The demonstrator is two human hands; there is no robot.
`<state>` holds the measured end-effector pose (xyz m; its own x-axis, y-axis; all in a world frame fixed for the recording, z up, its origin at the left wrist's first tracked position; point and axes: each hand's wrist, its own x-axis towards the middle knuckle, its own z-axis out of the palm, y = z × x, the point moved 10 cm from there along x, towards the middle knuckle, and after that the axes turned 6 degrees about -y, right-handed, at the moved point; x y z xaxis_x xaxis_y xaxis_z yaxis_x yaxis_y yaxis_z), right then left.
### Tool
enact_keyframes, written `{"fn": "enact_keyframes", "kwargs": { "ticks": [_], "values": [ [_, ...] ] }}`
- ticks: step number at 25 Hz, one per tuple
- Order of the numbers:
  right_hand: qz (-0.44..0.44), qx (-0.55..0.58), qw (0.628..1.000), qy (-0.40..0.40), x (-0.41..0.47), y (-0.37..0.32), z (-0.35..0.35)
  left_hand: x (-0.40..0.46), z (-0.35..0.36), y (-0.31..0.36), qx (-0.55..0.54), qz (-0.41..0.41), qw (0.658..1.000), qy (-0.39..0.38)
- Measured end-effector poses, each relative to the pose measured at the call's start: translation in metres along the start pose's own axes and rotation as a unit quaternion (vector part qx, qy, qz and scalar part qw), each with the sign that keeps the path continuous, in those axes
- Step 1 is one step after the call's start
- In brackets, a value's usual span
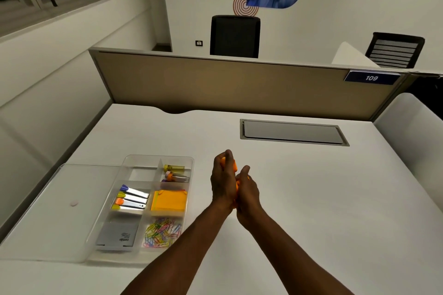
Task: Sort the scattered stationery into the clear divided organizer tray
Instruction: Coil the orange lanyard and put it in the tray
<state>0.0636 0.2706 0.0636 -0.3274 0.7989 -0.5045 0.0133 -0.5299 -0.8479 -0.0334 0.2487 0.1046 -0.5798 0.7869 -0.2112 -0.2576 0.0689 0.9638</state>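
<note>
Orange plastic shows between both hands, held together above the white desk (299, 199) just right of the clear organizer tray (153, 159): the left hand (224, 181) wraps its curled fingers round the upper part of the orange object (234, 167), and the right hand (248, 190) closes round its lower part, so little of it is visible — what kind of stationery it is cannot be told. The tray looks nearly filled. Four highlighters (131, 199) lie side by side in a middle-left compartment, a pad of orange sticky notes (169, 200) sits in the one to their right, coloured paper clips (161, 232) fill the near-right compartment, and a grey case (117, 235) lies in the near-left one. At the far right are small capped items (175, 173), too small to name; the far-left compartment appears bare. A clear lid (72, 199) lies against the tray's left side. No loose stationery shows on the desk, so this seems the final item, being gathered or adjusted in the hands before placing. The next move would call for carrying it left over the tray wall, likely to the bare far-left compartment, and freeing one hand so the other can lower it in without disturbing neighbours.
</note>
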Motion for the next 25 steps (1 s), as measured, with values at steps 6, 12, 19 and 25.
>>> {"fn": "enact_keyframes", "kwargs": {
  "ticks": [6,12,19,25],
  "values": [
    [0.041,0.138,0.977,-0.156,-0.003,0.012,0.039,-0.014,-0.010,0.008,0.277,0.171,0.945,-0.032],
    [0.140,0.158,0.965,-0.158,-0.003,0.046,0.055,-0.013,-0.032,0.011,0.602,0.295,0.742,0.000],
    [0.188,0.134,0.951,-0.204,0.000,0.075,0.099,-0.001,-0.087,-0.007,0.476,0.140,0.865,-0.070],
    [0.161,0.080,0.965,-0.189,0.020,0.062,0.151,0.022,-0.158,-0.013,0.112,-0.004,0.989,-0.092]
  ]
}}
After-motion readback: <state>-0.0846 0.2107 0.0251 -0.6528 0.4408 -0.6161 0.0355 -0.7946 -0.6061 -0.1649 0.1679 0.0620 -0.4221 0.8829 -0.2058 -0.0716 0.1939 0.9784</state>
